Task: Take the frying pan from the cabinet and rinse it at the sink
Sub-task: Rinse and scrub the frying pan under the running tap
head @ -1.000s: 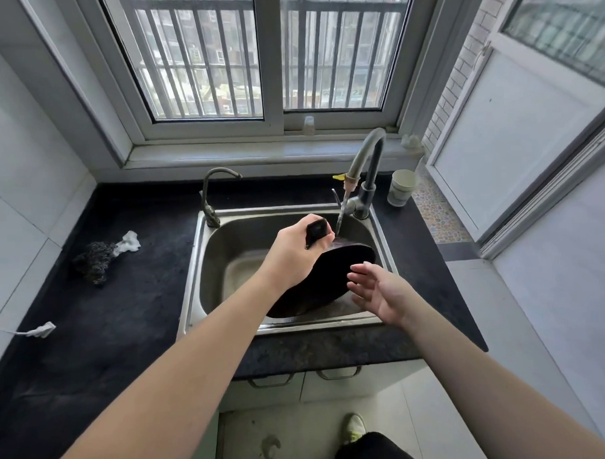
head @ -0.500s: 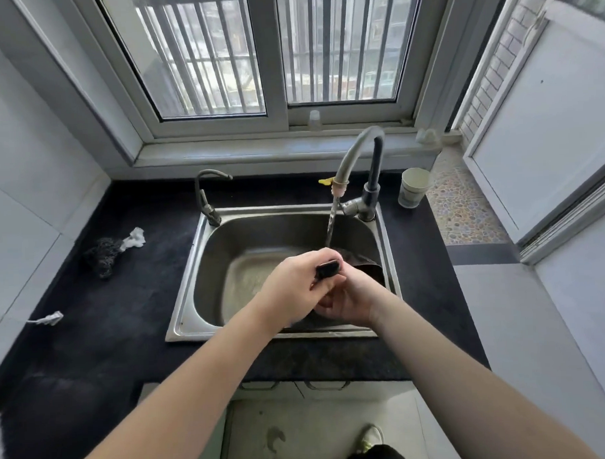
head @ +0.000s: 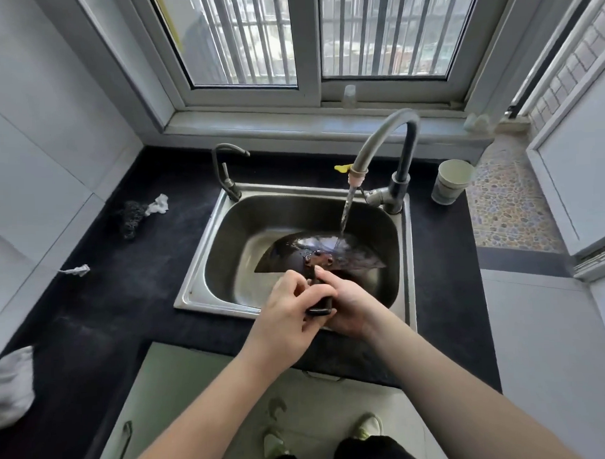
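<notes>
Home kitchen: steel sink (head: 206,267), tap (head: 387,137), counter (head: 108,304).

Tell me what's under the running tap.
The pan sits under the tap inside the sink, water hitting its right side. Both hands grip its handle. The drain is covered.

Both hands cover most of the frying pan (head: 315,253) handle, and the pan's inside faces away.

We have swung the frying pan (head: 315,251) so its dark underside now faces up under the water stream (head: 345,212). Our right hand (head: 348,305), open a second ago, has joined our left hand (head: 290,319) on the handle (head: 319,297).
</notes>
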Demonstrator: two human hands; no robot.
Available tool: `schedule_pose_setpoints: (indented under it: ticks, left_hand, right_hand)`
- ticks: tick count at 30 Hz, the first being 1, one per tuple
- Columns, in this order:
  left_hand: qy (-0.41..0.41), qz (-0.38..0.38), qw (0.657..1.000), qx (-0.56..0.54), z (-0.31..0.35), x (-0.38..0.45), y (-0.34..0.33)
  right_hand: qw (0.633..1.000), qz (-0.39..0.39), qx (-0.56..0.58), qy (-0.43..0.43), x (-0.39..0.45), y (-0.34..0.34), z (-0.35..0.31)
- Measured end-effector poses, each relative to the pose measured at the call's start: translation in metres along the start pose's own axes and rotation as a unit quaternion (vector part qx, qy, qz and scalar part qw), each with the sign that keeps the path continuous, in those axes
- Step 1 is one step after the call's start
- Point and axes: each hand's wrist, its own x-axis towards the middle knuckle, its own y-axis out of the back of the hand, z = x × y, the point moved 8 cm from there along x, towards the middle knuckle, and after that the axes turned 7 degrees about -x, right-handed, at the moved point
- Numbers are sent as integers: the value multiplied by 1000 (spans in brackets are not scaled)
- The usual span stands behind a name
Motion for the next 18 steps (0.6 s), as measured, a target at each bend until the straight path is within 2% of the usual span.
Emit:
schedule_pose_setpoints:
  ticks: [3, 5, 6, 7, 9, 10, 11, 14, 16, 18]
  left_hand:
    - [79, -62, 993, -65, -10, -12, -11]
    - [166, -58, 974, -142, -20, -19, -12]
    - [230, -32, 949, -215, -28, -22, -12]
    - [307, 8, 904, -297, -37, -26, -13]
    - [456, 62, 782, -420, -50, -42, -25]
    - [510, 48, 735, -445, -49, -48, -33]
    - [548, 12, 703, -454, -46, -52, -42]
    - [576, -55, 641, -504, -36, -53, -61]
    - [582, -38, 602, -546, -34, -50, -68]
    - [588, -10, 562, -582, -34, -50, -76]
  right_hand:
    - [999, 21, 13, -37, 6, 8, 9]
    - [998, 28, 24, -41, 10, 10, 12]
    - [998, 35, 35, -39, 12, 12, 13]
    - [997, 40, 54, -37, 15, 14, 14]
    - [996, 44, 76, -30, 20, 15, 16]
    - [996, 43, 77, -28, 22, 15, 18]
    - [996, 42, 78, -27, 23, 15, 21]
    - [998, 49, 37, -29, 21, 18, 31]
    - [997, 61, -28, -32, 20, 23, 36]
    - [997, 60, -34, -45, 19, 24, 42]
